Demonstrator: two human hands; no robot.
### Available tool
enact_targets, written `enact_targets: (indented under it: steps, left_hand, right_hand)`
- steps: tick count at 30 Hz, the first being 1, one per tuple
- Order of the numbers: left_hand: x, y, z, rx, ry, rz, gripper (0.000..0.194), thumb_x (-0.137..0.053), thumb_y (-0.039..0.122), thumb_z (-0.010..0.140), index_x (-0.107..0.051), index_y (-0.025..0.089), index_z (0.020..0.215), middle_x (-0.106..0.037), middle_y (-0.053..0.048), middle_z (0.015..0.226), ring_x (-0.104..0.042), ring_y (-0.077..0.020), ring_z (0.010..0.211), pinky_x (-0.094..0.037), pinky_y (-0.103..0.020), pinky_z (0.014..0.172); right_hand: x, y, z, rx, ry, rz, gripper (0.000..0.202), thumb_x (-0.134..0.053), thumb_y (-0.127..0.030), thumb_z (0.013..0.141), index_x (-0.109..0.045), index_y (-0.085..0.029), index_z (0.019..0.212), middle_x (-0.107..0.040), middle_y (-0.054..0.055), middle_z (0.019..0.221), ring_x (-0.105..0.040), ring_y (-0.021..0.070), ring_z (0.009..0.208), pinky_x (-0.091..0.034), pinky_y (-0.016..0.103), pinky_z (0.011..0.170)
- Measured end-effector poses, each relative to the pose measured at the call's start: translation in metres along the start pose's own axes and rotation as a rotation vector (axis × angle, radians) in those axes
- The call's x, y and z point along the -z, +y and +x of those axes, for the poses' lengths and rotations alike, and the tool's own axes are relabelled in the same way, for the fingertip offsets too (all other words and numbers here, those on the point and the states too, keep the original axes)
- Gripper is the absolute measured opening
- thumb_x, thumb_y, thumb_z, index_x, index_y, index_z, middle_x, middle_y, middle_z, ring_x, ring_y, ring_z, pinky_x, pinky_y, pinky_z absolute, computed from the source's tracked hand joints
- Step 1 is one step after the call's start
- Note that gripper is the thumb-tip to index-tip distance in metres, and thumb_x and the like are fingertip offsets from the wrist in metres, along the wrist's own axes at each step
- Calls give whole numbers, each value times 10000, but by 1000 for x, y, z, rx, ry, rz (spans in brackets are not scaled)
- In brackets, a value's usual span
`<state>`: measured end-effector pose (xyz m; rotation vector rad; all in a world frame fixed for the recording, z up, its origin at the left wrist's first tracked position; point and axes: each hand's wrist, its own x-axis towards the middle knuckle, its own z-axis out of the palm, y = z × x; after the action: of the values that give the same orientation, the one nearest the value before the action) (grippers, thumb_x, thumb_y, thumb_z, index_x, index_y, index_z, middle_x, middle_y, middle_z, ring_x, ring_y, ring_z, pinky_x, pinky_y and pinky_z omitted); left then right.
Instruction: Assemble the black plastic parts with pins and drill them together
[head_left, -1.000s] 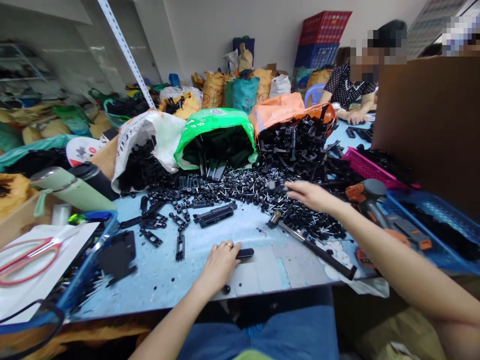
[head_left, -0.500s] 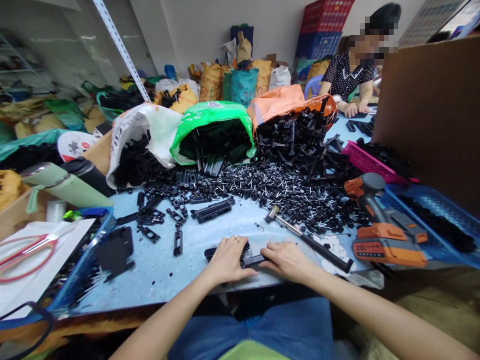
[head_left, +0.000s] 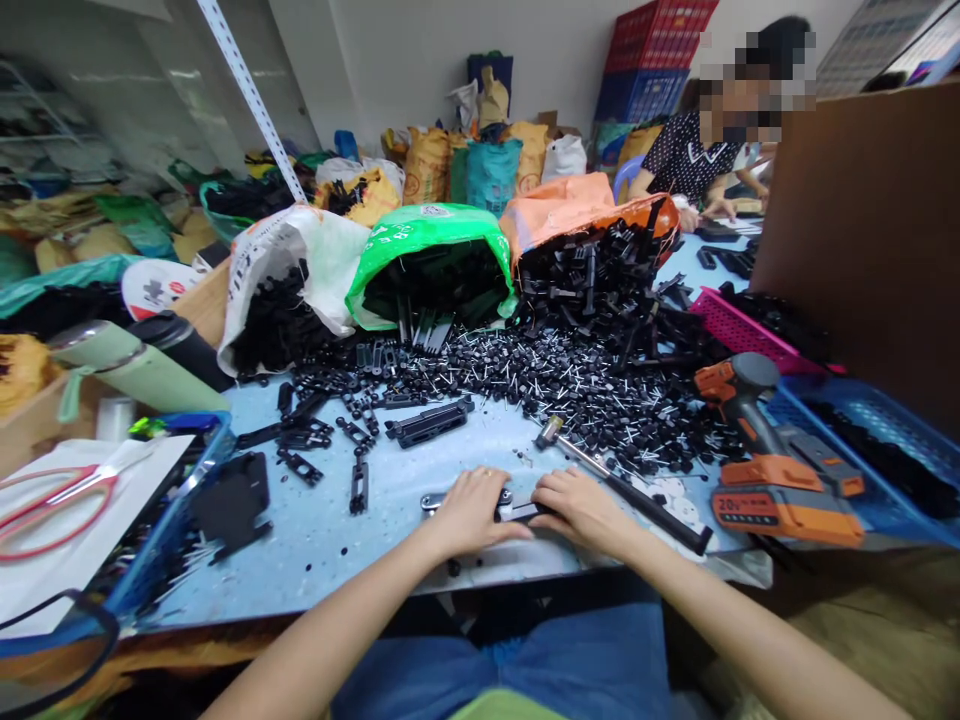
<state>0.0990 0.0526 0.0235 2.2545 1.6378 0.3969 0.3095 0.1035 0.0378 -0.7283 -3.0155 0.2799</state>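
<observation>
Near the table's front edge, my left hand (head_left: 474, 508) is wrapped over a black and grey part (head_left: 517, 510), whose left end shows past my fingers. My right hand (head_left: 576, 508) grips the right end of the same part, fingers bent and pressed together. The part lies roughly level, low over the blue tabletop (head_left: 390, 570). A hammer (head_left: 630, 490) with a black handle lies just right of my right hand. Beyond my hands rests a long black assembly (head_left: 431, 422). Several black linked pieces (head_left: 304, 435) lie to the left.
A heap of small black pins (head_left: 570, 375) spreads before a white sack (head_left: 330, 260), a green sack (head_left: 435, 225) and an orange sack (head_left: 562, 200). A cordless drill (head_left: 780, 480) stands right; a blue basket (head_left: 225, 430) and scissors (head_left: 67, 500) are left. A person (head_left: 697, 160) sits back right.
The part has turned slightly in my hands, showing a grey looped end at its left. The view has shifted a little. The other person's hands have moved apart.
</observation>
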Motion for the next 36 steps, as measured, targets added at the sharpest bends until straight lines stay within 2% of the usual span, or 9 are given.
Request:
enact_targets:
  steps: [3, 7, 11, 16, 22, 25, 28, 32, 36]
  left_hand:
    - [9, -11, 55, 135, 101, 114, 339, -392, 365, 899, -458, 193, 1183, -569, -71, 1116, -515, -195, 1040, -414, -303, 868]
    - [13, -29, 129, 273, 159, 152, 240, -382, 131, 866, -567, 83, 1011, -596, -163, 1019, -535, -246, 1010, -433, -350, 827]
    - [5, -37, 151, 296, 178, 152, 234, -386, 36, 821, -601, 94, 893, -619, -138, 922, -574, -216, 934, -441, -327, 816]
    - [9, -34, 121, 283, 244, 141, 235, -380, 65, 838, -579, 132, 943, -591, -103, 948, -582, -189, 881, -448, -300, 797]
    - [45, -41, 20, 200, 320, 70, 227, -343, 141, 888, -520, 158, 1028, -541, -82, 1011, -544, -176, 941, -429, -287, 842]
    - [56, -49, -34, 168, 233, -23, 218, -344, 148, 886, -537, 172, 987, -537, -67, 950, -552, -175, 878, -440, -291, 801]
    - [57, -50, -64, 169, 104, -15, 237, -332, 131, 880, -548, 175, 967, -533, -60, 904, -554, -174, 834, -439, -293, 769]
    - [56, -42, -71, 177, 3, 121, 279, -317, 43, 825, -545, 165, 930, -518, -68, 887, -541, -187, 818, -436, -306, 750]
    - [57, -35, -70, 144, -3, 250, 317, -309, -34, 744, -529, 175, 835, -517, -81, 905, -520, -205, 850, -438, -321, 755]
  right_hand:
    - [-12, 2, -11, -48, 36, 78, 317, -387, -456, 907, -566, -200, 961, -566, 49, 931, -508, 180, 865, -354, 309, 743]
    - [-21, -6, -23, -107, 53, 138, 305, -423, -460, 891, -571, -201, 958, -569, 45, 896, -511, 185, 850, -373, 320, 762]
    - [-14, 3, -14, -127, 140, 167, 279, -419, -429, 901, -577, -200, 922, -585, 45, 883, -517, 180, 839, -394, 307, 762]
    - [-5, 38, 48, -339, 232, -81, 251, -376, -318, 927, -579, -178, 974, -587, 86, 938, -507, 201, 923, -388, 308, 810]
    - [-16, 53, 109, -507, 175, -125, 160, -434, -193, 872, -572, -123, 912, -590, 138, 893, -547, 227, 858, -400, 320, 741]
    - [-15, 48, 104, -484, 182, -80, 106, -475, -191, 842, -564, -146, 877, -598, 98, 879, -560, 192, 839, -404, 278, 738]
    - [-6, 36, 83, -428, 276, 54, 96, -489, -245, 841, -544, -170, 864, -600, 51, 882, -565, 147, 811, -421, 232, 723]
    - [4, 11, 48, -354, 468, 462, 122, -505, -286, 841, -549, -184, 892, -619, 18, 784, -584, 129, 695, -461, 227, 647]
    - [3, -13, 23, -278, 412, 577, 128, -492, -285, 856, -585, -201, 879, -635, 18, 770, -602, 139, 693, -481, 240, 633]
